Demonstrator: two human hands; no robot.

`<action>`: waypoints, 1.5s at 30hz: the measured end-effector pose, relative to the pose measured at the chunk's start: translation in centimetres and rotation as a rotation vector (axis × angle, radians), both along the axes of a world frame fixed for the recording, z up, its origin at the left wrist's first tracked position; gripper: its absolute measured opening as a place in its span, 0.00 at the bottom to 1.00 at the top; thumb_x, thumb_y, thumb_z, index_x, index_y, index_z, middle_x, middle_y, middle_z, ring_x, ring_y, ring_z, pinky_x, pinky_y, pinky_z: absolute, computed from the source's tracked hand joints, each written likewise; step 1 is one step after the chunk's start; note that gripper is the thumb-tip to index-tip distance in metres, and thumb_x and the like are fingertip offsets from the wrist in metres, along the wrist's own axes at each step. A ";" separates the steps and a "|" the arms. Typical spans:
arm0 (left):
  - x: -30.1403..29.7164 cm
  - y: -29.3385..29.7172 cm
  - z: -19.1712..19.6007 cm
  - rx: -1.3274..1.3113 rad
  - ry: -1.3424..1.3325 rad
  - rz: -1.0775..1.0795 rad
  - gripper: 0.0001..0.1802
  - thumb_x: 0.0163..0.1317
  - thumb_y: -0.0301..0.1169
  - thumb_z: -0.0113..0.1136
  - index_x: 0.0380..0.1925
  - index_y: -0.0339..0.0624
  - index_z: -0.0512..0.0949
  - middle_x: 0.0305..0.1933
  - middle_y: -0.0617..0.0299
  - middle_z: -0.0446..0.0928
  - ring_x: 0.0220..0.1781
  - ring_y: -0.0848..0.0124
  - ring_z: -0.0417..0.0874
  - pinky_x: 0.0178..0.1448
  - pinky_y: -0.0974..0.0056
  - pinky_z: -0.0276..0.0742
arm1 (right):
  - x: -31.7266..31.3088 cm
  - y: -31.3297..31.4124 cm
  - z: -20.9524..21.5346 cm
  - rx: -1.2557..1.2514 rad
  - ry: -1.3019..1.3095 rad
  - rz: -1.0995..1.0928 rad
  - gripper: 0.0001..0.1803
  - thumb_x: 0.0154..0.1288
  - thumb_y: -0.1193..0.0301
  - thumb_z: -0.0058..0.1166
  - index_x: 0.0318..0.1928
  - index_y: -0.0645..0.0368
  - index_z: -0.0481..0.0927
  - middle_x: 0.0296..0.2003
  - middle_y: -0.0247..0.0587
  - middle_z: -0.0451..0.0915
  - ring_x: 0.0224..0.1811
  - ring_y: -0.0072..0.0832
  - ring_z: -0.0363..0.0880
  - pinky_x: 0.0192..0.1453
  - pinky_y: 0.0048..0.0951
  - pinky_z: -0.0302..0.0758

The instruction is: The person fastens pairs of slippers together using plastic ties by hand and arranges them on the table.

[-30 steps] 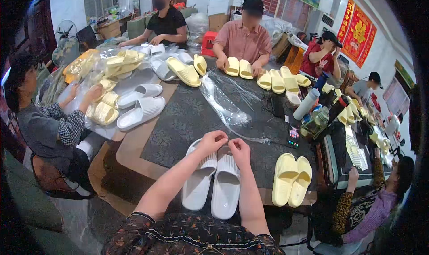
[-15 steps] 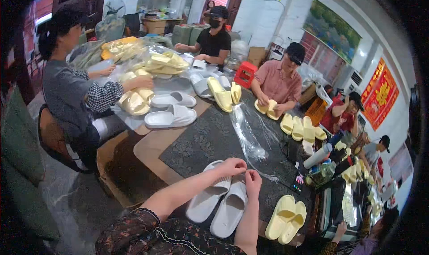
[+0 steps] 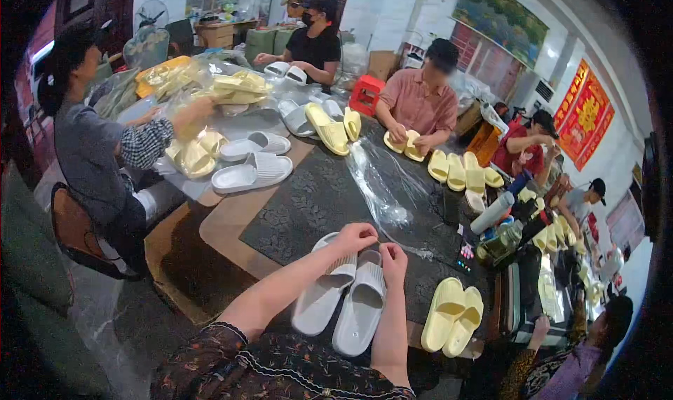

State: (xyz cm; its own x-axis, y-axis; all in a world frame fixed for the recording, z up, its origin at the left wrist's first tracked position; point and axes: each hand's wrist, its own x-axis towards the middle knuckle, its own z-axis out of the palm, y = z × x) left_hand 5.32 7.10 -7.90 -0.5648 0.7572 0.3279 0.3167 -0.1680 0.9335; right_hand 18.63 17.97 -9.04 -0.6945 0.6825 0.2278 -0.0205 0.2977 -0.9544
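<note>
Workers sit around a long table [image 3: 231, 221] spread with a dark patterned mat [image 3: 308, 197] and crowded with foam slide sandals. At the far left, a seated person in a grey top [image 3: 87, 147] reaches toward clear-bagged yellow slippers [image 3: 193, 154], with a loose white pair [image 3: 252, 172] lying just beside them. Further along, a person in a black top [image 3: 315, 49] and a person in a pink shirt [image 3: 420, 102] each handle slippers at the far edge, and a crumpled clear plastic bag [image 3: 389, 190] lies across the mat between them and the near side.

At the near edge, the camera wearer's bare forearms come up from below. A pair of pale grey slippers [image 3: 343, 295] lies side by side, long axes running from the wearer toward the table's middle, toes pointing away. Both hands sit directly over the toe ends. The left hand [image 3: 357, 237] is curled, fingertips pinched together above the left slipper. The right hand [image 3: 394, 258] is likewise pinched and meets it fingertip to fingertip; whatever small thing they nip between them is too small to make out. Neither hand grips a slipper itself.

To the right, near but apart, a yellow pair [image 3: 452, 316] rests at the table's corner.
</note>
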 end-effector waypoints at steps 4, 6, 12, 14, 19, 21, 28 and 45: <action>-0.1 -0.3 -0.5 -0.051 0.016 -0.086 0.06 0.58 0.30 0.62 0.33 0.38 0.80 0.27 0.69 0.78 0.30 0.82 0.74 0.35 0.72 0.72 | 0.1 0.0 -0.6 0.056 0.013 0.002 0.07 0.64 0.69 0.57 0.35 0.60 0.81 0.25 0.24 0.75 0.25 0.11 0.67 0.28 0.16 0.64; 0.1 -0.1 -0.2 -0.025 0.023 -0.086 0.07 0.57 0.31 0.62 0.33 0.38 0.80 0.28 0.66 0.79 0.31 0.80 0.77 0.36 0.71 0.73 | 0.2 -0.2 -0.1 0.072 0.031 0.035 0.06 0.64 0.70 0.57 0.35 0.61 0.81 0.25 0.23 0.75 0.24 0.11 0.66 0.28 0.17 0.64; -0.2 -0.3 0.0 -0.043 0.026 -0.043 0.09 0.57 0.32 0.61 0.33 0.38 0.80 0.28 0.65 0.81 0.31 0.79 0.79 0.38 0.70 0.76 | 0.1 -0.4 0.3 0.023 -0.001 -0.013 0.08 0.62 0.69 0.58 0.35 0.62 0.81 0.24 0.24 0.76 0.24 0.11 0.66 0.29 0.17 0.65; -0.1 -0.2 0.0 -0.063 0.034 -0.081 0.09 0.57 0.32 0.62 0.33 0.38 0.80 0.28 0.65 0.80 0.31 0.79 0.79 0.38 0.70 0.75 | 0.2 -0.2 0.2 0.080 0.013 0.029 0.07 0.63 0.70 0.58 0.35 0.62 0.81 0.25 0.23 0.76 0.25 0.10 0.66 0.28 0.16 0.64; 0.0 -0.1 0.5 -0.061 -0.013 -0.010 0.07 0.57 0.30 0.62 0.32 0.38 0.79 0.27 0.70 0.77 0.30 0.82 0.74 0.35 0.72 0.72 | 0.2 -0.2 0.4 -0.018 0.017 -0.031 0.07 0.62 0.70 0.58 0.35 0.62 0.81 0.26 0.25 0.76 0.26 0.11 0.68 0.30 0.17 0.65; -0.2 -0.3 -0.1 -0.075 -0.022 -0.016 0.07 0.57 0.30 0.62 0.32 0.39 0.79 0.27 0.70 0.77 0.30 0.83 0.74 0.35 0.72 0.72 | 0.3 -0.6 0.9 0.000 -0.028 0.001 0.07 0.62 0.70 0.58 0.35 0.62 0.81 0.26 0.25 0.76 0.26 0.11 0.68 0.29 0.17 0.65; 0.1 -0.3 0.3 -0.046 -0.030 -0.036 0.07 0.57 0.30 0.62 0.32 0.38 0.78 0.28 0.67 0.78 0.32 0.81 0.76 0.38 0.71 0.73 | 0.2 -0.1 -0.1 -0.075 0.007 -0.035 0.08 0.62 0.70 0.59 0.35 0.63 0.81 0.24 0.25 0.77 0.24 0.12 0.65 0.29 0.18 0.64; -0.1 -0.2 0.1 -0.067 0.020 -0.003 0.08 0.55 0.31 0.63 0.33 0.38 0.80 0.29 0.65 0.80 0.31 0.79 0.79 0.38 0.70 0.75 | 0.1 -0.3 0.2 0.011 0.018 -0.051 0.07 0.62 0.71 0.58 0.35 0.62 0.80 0.24 0.26 0.76 0.24 0.11 0.66 0.29 0.17 0.64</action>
State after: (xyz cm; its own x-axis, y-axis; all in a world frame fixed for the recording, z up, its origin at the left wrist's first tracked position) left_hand 5.27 6.91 -7.79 -0.5568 0.7794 0.2871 0.3347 -0.1058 0.9364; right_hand 18.74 17.64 -8.81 -0.6547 0.7143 0.2472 -0.0220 0.3089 -0.9508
